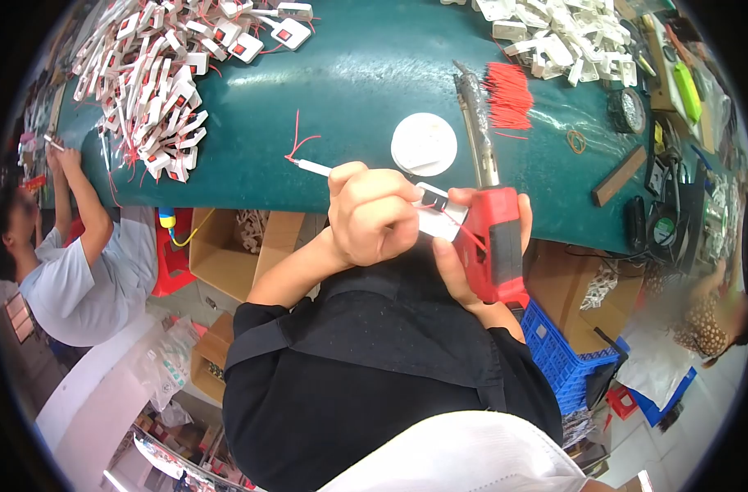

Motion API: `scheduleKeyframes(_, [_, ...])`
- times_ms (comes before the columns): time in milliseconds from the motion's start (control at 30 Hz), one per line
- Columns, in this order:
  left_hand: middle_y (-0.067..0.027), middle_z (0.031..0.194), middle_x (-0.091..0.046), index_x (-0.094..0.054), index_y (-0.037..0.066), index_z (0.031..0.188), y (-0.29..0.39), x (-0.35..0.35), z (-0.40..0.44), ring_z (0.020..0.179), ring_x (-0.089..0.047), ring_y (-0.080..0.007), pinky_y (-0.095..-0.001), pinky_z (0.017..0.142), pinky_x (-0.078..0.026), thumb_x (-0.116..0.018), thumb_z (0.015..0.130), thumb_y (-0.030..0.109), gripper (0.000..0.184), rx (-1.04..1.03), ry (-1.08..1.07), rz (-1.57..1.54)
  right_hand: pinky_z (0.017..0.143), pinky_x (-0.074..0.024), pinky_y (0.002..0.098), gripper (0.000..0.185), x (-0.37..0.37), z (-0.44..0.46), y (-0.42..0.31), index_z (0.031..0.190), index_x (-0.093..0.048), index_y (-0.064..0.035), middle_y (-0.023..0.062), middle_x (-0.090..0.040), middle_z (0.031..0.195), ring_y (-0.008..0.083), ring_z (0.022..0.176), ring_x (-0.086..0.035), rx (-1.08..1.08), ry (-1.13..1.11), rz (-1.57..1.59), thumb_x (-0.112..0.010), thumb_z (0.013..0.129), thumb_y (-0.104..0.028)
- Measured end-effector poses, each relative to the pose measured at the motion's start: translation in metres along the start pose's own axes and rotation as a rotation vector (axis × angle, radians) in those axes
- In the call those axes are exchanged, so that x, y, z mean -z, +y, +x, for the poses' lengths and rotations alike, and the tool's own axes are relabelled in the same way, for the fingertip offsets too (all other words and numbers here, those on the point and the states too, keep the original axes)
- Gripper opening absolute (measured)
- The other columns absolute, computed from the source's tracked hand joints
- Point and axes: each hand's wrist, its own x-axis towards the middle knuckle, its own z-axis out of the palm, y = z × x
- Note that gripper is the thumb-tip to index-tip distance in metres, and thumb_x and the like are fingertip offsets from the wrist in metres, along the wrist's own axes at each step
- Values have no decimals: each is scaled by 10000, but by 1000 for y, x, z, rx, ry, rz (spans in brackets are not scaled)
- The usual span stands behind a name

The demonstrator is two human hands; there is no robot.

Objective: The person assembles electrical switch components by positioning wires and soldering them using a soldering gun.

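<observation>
My left hand [372, 215] is closed, its fingers curled around a white cable [311, 167] whose thin red wire ends stick out to the left. Beside its fingertips is a small white switch housing [441, 223] with a black switch [431, 196] and a red wire. My right hand [456, 266] is closed around a red soldering gun [498, 238], and its fingers also touch the housing. The gun's long metal barrel [477, 123] points away over the table. A round white dish [424, 144] lies just beyond my hands.
Finished-looking white switch pieces [165, 90] are heaped at left, white housings [558, 37] at back right. Red wires [509, 96] lie by the barrel. A tape roll [626, 111] and brown bar [619, 175] sit right. Another person [87, 271] works at left; a blue crate [554, 361] stands below.
</observation>
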Motion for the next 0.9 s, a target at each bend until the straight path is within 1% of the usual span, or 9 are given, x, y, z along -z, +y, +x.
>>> scheduleKeyframes(200, [-44, 814, -609, -540, 52, 893, -3, 3, 17, 634, -550, -164, -277, 560, -383, -645, 735, -23, 204, 134, -61, -46, 880, -463, 406, 875, -7, -8, 6, 1426, -67, -58, 261, -524, 1158, 301, 1062, -562, 116, -5, 23, -666, 791, 4])
scheduleKeyframes(233, [-99, 874, -616, -581, 10, 876, 3, 10, 26, 637, -547, -122, -243, 569, -442, -602, 809, -24, 77, 338, -199, -87, 890, -458, 418, 880, -5, -9, 7, 1425, -68, -58, 252, -525, 1159, 306, 1070, -558, 98, 6, 44, -682, 795, -36])
scheduleKeyframes(300, [-89, 914, -619, -589, 4, 888, -7, 13, 38, 619, -538, -85, -212, 543, -436, -630, 804, 1, 93, 511, -237, -112, 922, -438, 438, 910, 9, -2, 12, 1425, -60, -54, 227, -519, 1180, 307, 1072, -556, -76, 9, 244, -710, 794, -145])
scheduleKeyframes(367, [-76, 966, -619, -599, 10, 866, -25, 16, 45, 605, -532, -78, -211, 537, -433, -642, 798, 18, 81, 494, -252, -53, 986, -403, 512, 933, 1, 3, 11, 1426, -43, -62, 183, -499, 1196, 289, 1080, -537, -323, 268, 585, -704, 785, -211])
scheduleKeyframes(467, [-76, 994, -616, -599, 12, 819, -32, 19, 45, 631, -531, -61, -202, 534, -428, -655, 788, 36, 69, 614, -365, -145, 994, -387, 562, 895, 1, 10, 17, 1424, -50, -63, 180, -498, 1182, 285, 1116, -502, -341, 338, 639, -669, 792, -194])
scheduleKeyframes(567, [-66, 956, -611, -587, 13, 788, -33, 20, 43, 639, -530, -50, -190, 530, -420, -658, 785, 42, 77, 676, -456, -257, 991, -378, 603, 750, -3, 18, 23, 1419, -188, -83, 134, -459, 1259, 241, 1142, -474, -314, 264, 597, -605, 813, -231])
scheduleKeyframes(733, [-32, 854, -602, -574, 21, 750, -33, 18, 42, 591, -498, -52, -195, 510, -399, -652, 775, 58, 90, 737, -479, -184, 897, -473, 555, 810, 15, 22, 14, 1431, -150, -48, 186, -539, 1156, 257, 1009, -556, -335, 264, 521, -612, 795, -244])
scheduleKeyframes(767, [-27, 832, -598, -574, 25, 742, -34, 16, 42, 577, -489, -55, -202, 504, -394, -648, 767, 62, 87, 718, -482, -153, 767, -542, 480, 841, 23, 21, 10, 1427, -138, -12, 215, -565, 1071, 253, 863, -595, -335, 277, 482, -621, 781, -248])
scheduleKeyframes(900, [-30, 786, -583, -572, 28, 722, -41, 13, 49, 555, -484, -79, -226, 500, -392, -637, 751, 88, 94, 702, -543, -110, 686, -567, 377, 875, 59, -1, -6, 1415, -126, 26, 226, -591, 974, 230, 802, -608, -409, 161, 437, -673, 783, -233])
